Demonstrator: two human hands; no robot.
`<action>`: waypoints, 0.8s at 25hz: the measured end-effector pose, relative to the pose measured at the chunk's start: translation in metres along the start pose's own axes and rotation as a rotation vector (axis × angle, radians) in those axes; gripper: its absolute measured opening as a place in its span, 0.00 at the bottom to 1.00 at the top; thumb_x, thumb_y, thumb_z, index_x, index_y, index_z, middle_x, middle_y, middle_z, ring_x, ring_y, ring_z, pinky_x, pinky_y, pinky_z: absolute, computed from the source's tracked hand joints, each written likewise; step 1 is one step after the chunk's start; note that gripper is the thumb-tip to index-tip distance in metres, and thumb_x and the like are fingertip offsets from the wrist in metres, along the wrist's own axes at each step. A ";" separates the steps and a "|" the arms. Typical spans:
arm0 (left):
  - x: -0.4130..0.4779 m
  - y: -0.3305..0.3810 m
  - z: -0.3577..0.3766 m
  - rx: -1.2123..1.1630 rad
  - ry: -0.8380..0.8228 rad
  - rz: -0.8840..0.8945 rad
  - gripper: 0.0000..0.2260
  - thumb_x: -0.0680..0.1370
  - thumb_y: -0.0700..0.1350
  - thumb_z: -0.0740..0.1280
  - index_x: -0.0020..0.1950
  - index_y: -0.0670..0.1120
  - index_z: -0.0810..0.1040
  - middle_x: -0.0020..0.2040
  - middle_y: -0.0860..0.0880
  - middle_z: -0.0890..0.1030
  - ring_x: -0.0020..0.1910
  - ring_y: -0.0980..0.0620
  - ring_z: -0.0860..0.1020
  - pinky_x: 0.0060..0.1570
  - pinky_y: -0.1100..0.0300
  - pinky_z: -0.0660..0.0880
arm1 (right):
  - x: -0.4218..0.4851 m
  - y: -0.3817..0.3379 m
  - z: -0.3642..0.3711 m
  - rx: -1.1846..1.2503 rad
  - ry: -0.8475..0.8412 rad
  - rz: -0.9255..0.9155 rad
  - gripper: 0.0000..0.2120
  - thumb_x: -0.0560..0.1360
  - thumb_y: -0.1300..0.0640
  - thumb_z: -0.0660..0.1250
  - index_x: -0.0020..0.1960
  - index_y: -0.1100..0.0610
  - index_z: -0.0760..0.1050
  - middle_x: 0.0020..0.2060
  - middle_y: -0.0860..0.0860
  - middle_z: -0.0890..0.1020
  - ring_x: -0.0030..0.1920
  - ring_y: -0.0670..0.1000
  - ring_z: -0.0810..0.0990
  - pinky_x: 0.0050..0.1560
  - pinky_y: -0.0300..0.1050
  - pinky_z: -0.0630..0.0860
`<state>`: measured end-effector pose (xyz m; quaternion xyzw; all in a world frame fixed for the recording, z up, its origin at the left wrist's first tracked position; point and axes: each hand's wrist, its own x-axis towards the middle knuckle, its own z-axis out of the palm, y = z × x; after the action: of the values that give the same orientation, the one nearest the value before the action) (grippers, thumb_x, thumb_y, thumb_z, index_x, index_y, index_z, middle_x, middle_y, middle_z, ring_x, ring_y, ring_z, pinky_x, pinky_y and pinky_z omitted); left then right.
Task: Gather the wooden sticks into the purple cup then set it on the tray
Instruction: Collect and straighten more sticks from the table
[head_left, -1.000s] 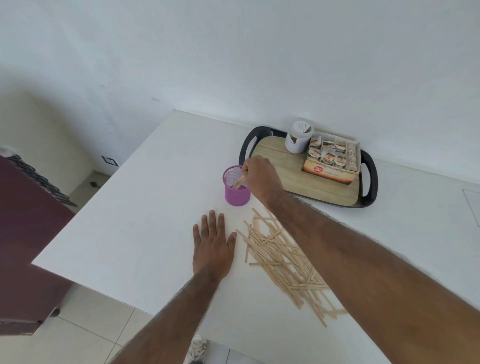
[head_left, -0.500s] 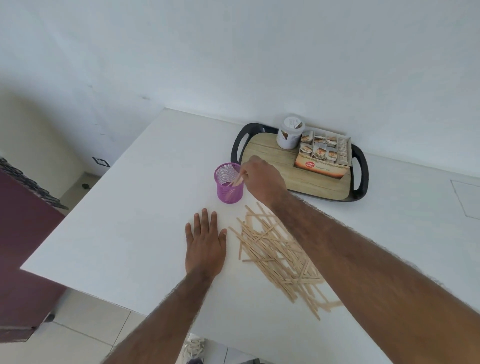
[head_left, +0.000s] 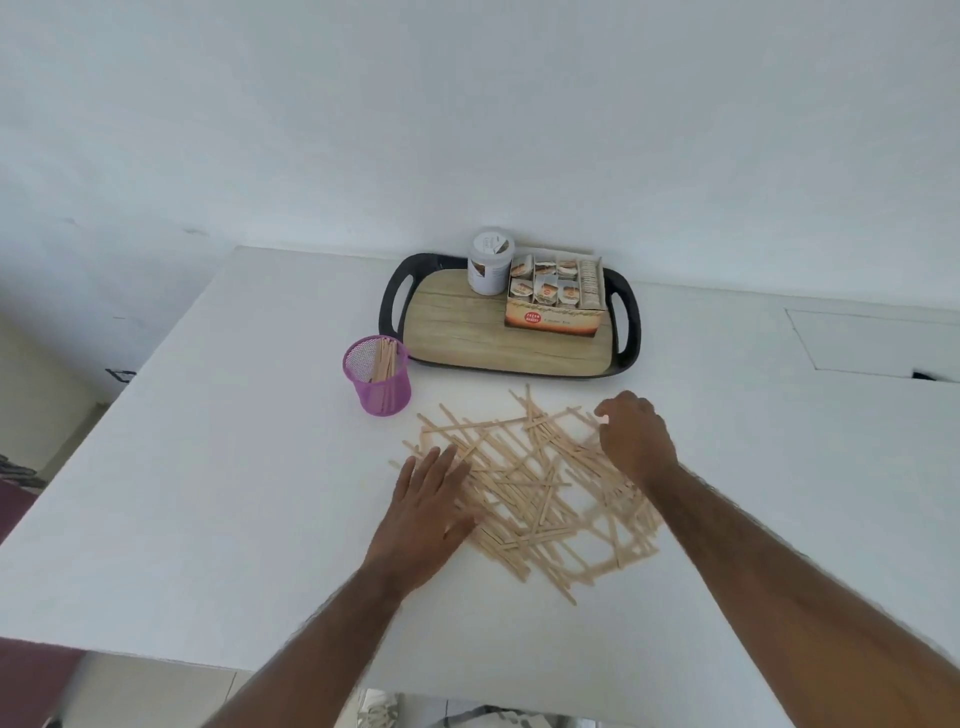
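**— How far along are you?**

— Early, I'd judge. On the white table (head_left: 208, 467), the tray (head_left: 396, 296) has bare board at its near left, but the cup isn't on it yet. Most of the wooden sticks (head_left: 524, 483) lie in a crisscross pile in front of me. Only a small bundle (head_left: 383, 358) stands in the purple cup (head_left: 382, 397), just off the tray's near left corner.

**— And your hands?**

— The pile lies between them. My left hand (head_left: 426, 512) lies flat, fingers straight, touching the pile's left edge. My right hand (head_left: 635, 441) is at its far right edge, fingers curled down over the sticks. Whether they pinch one, I can't tell. The cup stands beyond the pile, nearer my left.
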<state>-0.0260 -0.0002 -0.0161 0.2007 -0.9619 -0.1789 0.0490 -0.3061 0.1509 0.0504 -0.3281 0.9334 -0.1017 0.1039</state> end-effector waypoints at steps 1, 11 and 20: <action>0.003 0.007 0.003 0.013 -0.048 0.054 0.36 0.81 0.70 0.47 0.83 0.52 0.55 0.85 0.51 0.48 0.83 0.54 0.40 0.81 0.47 0.41 | -0.004 0.012 0.002 -0.056 -0.015 0.032 0.19 0.77 0.67 0.58 0.64 0.57 0.78 0.60 0.56 0.77 0.60 0.58 0.74 0.60 0.54 0.74; 0.025 0.037 0.022 0.091 -0.184 0.110 0.39 0.80 0.72 0.48 0.84 0.51 0.45 0.84 0.51 0.40 0.80 0.54 0.32 0.79 0.45 0.36 | -0.030 -0.002 0.022 -0.187 -0.118 -0.165 0.12 0.78 0.64 0.57 0.56 0.59 0.76 0.54 0.55 0.74 0.56 0.56 0.74 0.53 0.52 0.74; 0.021 0.010 0.014 0.031 -0.173 0.082 0.46 0.74 0.76 0.53 0.84 0.51 0.48 0.84 0.52 0.44 0.81 0.56 0.35 0.79 0.48 0.33 | -0.033 -0.014 0.022 -0.239 -0.248 -0.298 0.14 0.82 0.48 0.60 0.58 0.57 0.76 0.55 0.53 0.74 0.59 0.55 0.74 0.60 0.55 0.72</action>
<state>-0.0511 0.0048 -0.0246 0.1457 -0.9727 -0.1783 -0.0301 -0.2671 0.1584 0.0372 -0.4824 0.8601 0.0365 0.1619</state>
